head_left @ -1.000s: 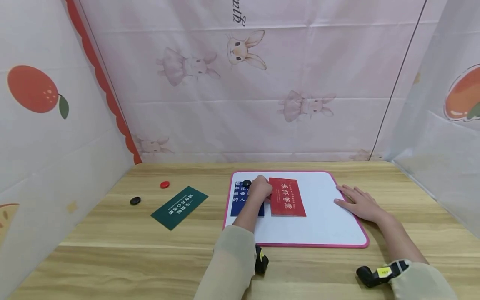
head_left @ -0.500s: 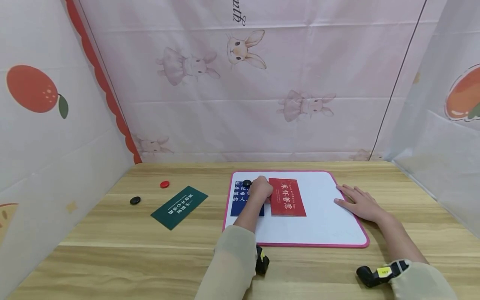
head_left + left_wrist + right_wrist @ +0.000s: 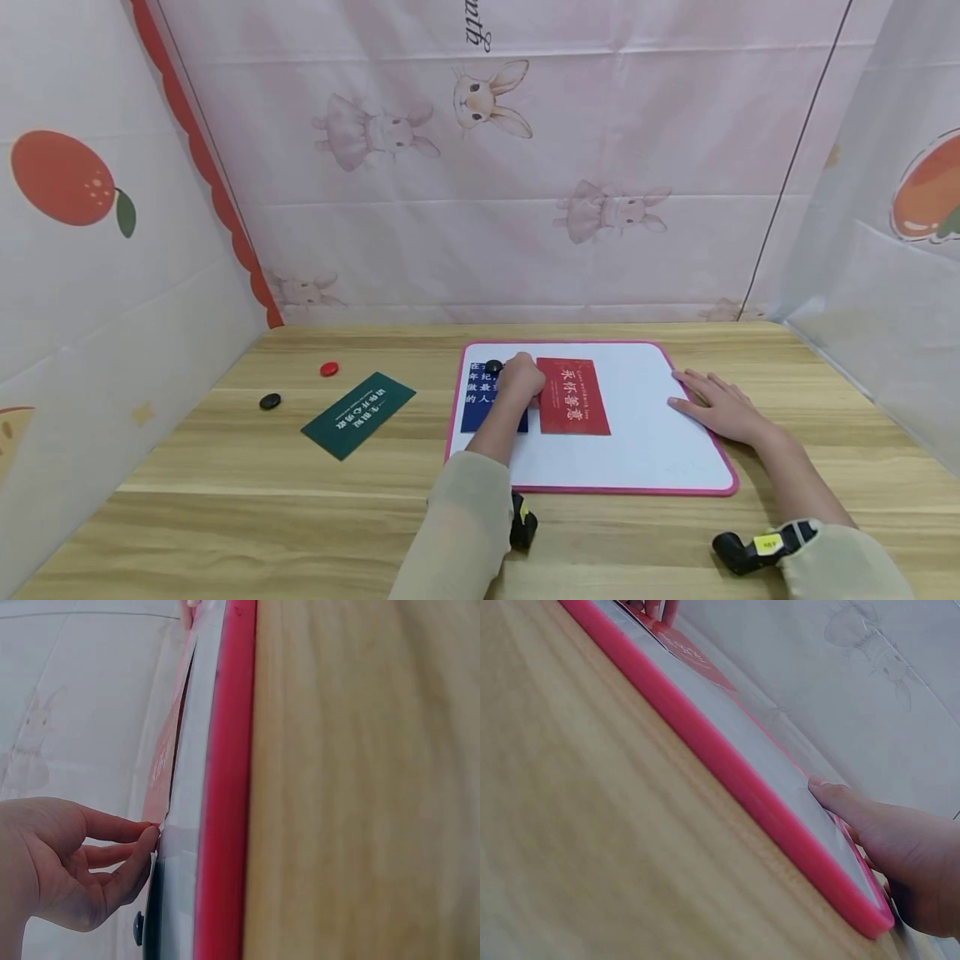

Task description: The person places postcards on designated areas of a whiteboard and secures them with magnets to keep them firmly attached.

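A white board [image 3: 637,462] with a pink rim lies flat on the wooden table. My left hand [image 3: 521,383] pinches the left edge of a red card [image 3: 576,398] with white writing, which lies over the middle of the board. In the left wrist view, thumb and fingertips meet at that card's edge [image 3: 161,795]. Under my left wrist is a dark blue card [image 3: 480,408] on the board's left part, with a black round magnet [image 3: 492,367] on its upper half. My right hand [image 3: 723,407] rests on the board's right rim, fingers extended, thumb on the white surface.
Left of the board, a green card [image 3: 358,416] lies slanted on the table [image 3: 262,517]. Beyond it are a red round magnet [image 3: 329,368] and another black magnet [image 3: 271,401]. Printed cloth walls [image 3: 420,250] stand behind and at both sides.
The red card has shifted very slightly left and toward me under my left hand's pinch. My right hand has stayed on the board's rim.
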{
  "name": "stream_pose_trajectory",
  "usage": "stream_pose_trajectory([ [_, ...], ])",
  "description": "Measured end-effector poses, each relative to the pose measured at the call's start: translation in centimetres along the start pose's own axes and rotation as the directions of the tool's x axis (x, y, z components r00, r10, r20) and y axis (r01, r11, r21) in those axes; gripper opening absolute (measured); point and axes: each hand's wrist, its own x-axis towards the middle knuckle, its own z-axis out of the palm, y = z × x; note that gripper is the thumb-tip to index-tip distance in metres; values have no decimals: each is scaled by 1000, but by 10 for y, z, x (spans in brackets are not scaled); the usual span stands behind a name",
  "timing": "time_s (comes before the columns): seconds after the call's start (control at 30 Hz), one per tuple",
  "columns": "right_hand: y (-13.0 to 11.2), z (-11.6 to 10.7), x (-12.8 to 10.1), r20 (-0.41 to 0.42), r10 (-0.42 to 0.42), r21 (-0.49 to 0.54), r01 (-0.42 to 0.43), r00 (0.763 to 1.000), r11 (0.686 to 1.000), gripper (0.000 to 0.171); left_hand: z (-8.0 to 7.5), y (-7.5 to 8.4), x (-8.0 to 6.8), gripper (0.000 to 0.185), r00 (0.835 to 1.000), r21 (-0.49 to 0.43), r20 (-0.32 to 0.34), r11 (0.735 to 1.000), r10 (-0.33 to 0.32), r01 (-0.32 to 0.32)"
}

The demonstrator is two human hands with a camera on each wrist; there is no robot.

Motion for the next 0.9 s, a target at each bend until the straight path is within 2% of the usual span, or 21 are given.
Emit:
stream_pose_trajectory([
  [0.57, -1, -1, -2, -6, -6, -4, 6, 1000, 1000, 73, -2, 2, -7, 29, 1000, 27, -3, 1000, 0, 0],
  [0.9, -2, 0, -2, -6, -1, -7, 1, 1000, 1000, 73, -1, 4, -7, 31, 999, 16, 0, 999, -33, 33],
])
